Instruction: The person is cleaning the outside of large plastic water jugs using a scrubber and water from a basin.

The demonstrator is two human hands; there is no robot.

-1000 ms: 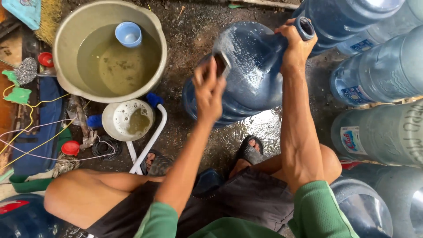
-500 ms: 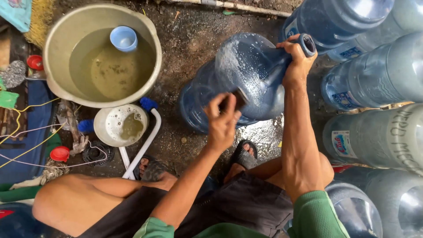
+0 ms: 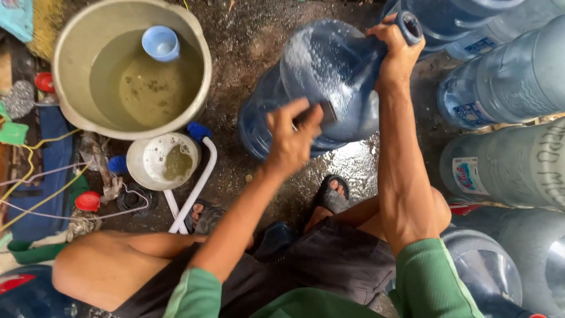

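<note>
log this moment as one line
left hand: rubbing small pad on blue water jug | right hand: gripping jug neck | jug tilted, soapy | basin beside

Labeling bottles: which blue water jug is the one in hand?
The soapy jug tilted at centre: right hand grips its neck, left hand presses its side. The other jugs lie untouched at right.

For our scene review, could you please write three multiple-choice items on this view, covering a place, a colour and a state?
1. Where is the right hand?
A. on the blue jug's neck
B. in the basin
C. on a knee

2. What colour is the small cup floating in the basin?
A. red
B. light blue
C. black

3. How is the blue jug?
A. upright and capped
B. crushed flat
C. tilted, suds inside

Answers: 1 A, fingers wrap the neck. 2 B, it is pale blue on murky water. 3 C, it leans with foam showing, while the left hand presses its side.
</note>
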